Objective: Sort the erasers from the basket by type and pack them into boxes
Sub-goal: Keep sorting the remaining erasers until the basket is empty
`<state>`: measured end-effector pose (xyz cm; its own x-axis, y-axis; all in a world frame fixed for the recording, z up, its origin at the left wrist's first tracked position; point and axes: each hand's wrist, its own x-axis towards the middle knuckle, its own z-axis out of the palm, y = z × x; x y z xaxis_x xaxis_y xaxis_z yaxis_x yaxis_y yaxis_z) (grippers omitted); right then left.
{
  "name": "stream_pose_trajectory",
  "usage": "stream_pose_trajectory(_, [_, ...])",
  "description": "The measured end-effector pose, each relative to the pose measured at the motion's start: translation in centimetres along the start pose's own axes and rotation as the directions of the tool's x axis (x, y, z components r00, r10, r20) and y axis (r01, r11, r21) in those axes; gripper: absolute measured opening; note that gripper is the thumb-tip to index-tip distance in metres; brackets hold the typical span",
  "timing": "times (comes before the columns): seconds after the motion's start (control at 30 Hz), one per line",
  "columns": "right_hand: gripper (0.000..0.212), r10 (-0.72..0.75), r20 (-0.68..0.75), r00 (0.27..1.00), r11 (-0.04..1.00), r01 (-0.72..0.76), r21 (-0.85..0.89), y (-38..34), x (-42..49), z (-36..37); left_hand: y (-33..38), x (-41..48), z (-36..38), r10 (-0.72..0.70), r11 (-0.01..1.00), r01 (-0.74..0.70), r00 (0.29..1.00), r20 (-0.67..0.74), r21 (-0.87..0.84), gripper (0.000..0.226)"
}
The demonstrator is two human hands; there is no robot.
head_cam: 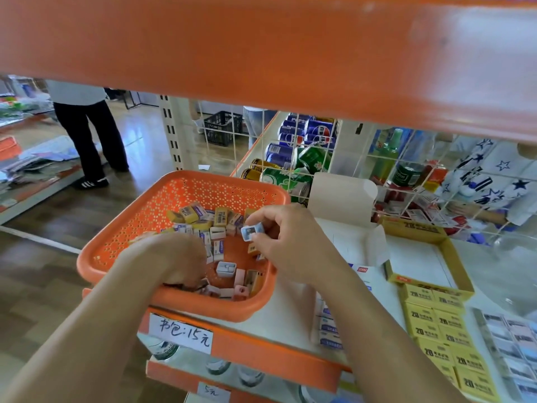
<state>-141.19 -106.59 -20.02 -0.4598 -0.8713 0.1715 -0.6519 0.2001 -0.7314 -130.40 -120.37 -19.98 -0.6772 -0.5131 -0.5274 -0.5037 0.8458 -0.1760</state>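
Erasers (218, 232) — perhaps thirty; right hand (286, 242) pinches one.

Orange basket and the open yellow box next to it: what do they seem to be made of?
The orange basket looks like moulded plastic, smooth with a slight sheen: rounded rim, walls pierced with small patterned holes. The yellow box looks like thin printed cardboard, matte: flat folded walls with sharp creases.
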Motion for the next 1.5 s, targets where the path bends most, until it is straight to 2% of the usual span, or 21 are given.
stream_pose_trajectory(0.1, [0.019, -0.012, -0.028, 1.000, 1.000, 0.012, 0.021, -0.1, -0.2, 0.0, -1.4, 0.2, 0.5, -0.011, 0.986, -0.009, 0.993, -0.116, -0.166, 0.020])
stream_pose_trajectory(0.2, [0.019, -0.006, -0.089, 0.996, 0.998, 0.012, 0.068, 0.3, -0.7, -0.2, -1.8, 0.5, 0.6, 0.022, 0.910, -0.164, 0.936, -0.350, -0.381, 0.010])
stream_pose_trajectory(0.27, [0.018, 0.031, -0.129, 0.991, 0.991, -0.013, 0.135, 1.0, -1.2, -0.7, -0.8, -0.1, 0.1, 0.007, 0.763, -0.323, 0.871, -0.492, -0.560, 0.011])
stream_pose_trajectory(0.37, [0.017, 0.130, -0.152, 0.980, 0.965, -0.090, 0.245, 2.1, -2.8, -2.6, 1.9, -1.6, -1.0, -0.034, 0.509, -0.505, 0.797, -0.603, -0.696, 0.013])
stream_pose_trajectory(0.53, [0.005, 0.311, -0.270, 0.911, 0.895, -0.185, 0.406, 4.9, -7.4, -5.8, 8.4, -2.9, -1.8, 0.023, 0.235, -0.678, 0.720, -0.694, -0.696, 0.013])
stream_pose_trajectory(0.6, [0.005, 0.336, -0.339, 0.879, 0.889, -0.176, 0.423, 6.3, -9.3, -7.0, 11.5, -3.0, -1.8, 0.105, 0.184, -0.725, 0.686, -0.720, -0.664, 0.021])
stream_pose_trajectory(0.7, [0.012, 0.369, -0.397, 0.841, 0.896, -0.208, 0.392, 8.4, -12.7, -8.8, 16.2, -3.0, -1.8, 0.233, 0.226, -0.746, 0.666, -0.708, -0.627, 0.029])
stream_pose_trajectory(0.8, [0.025, 0.434, -0.428, 0.793, 0.883, -0.280, 0.377, 10.4, -16.4, -10.8, 20.6, -2.6, -1.3, 0.322, 0.220, -0.739, 0.672, -0.667, -0.637, 0.031])
stream_pose_trajectory(0.9, [0.025, 0.508, -0.481, 0.715, 0.847, -0.316, 0.427, 12.3, -20.0, -12.7, 24.7, -2.7, -0.8, 0.394, 0.245, -0.752, 0.654, -0.646, -0.612, 0.032])
stream_pose_trajectory(1.0, [0.021, 0.515, -0.541, 0.665, 0.856, -0.366, 0.365, 14.1, -23.4, -14.7, 28.5, -3.2, -0.7, 0.444, 0.274, -0.778, 0.624, -0.643, -0.565, 0.031])
stream_pose_trajectory(1.17, [0.013, 0.568, -0.458, 0.684, 0.821, -0.507, 0.262, 16.1, -27.7, -17.6, 33.1, -3.2, 0.2, 0.519, 0.368, -0.789, 0.613, -0.595, -0.492, 0.035])
stream_pose_trajectory(1.27, [0.015, 0.601, -0.385, 0.701, 0.794, -0.580, 0.184, 17.5, -29.2, -18.3, 34.9, -3.3, 0.7, 0.512, 0.449, -0.787, 0.614, -0.600, -0.423, 0.022])
stream_pose_trajectory(1.4, [0.008, 0.597, -0.369, 0.713, 0.794, -0.589, 0.146, 18.7, -30.0, -18.7, 36.6, -3.4, 1.1, 0.475, 0.536, -0.757, 0.636, -0.608, -0.373, 0.021])
stream_pose_trajectory(1.5, [0.016, 0.582, -0.334, 0.741, 0.808, -0.573, 0.138, 18.9, -30.2, -19.1, 37.1, -4.0, 1.0, 0.455, 0.591, -0.724, 0.663, -0.594, -0.355, 0.025])
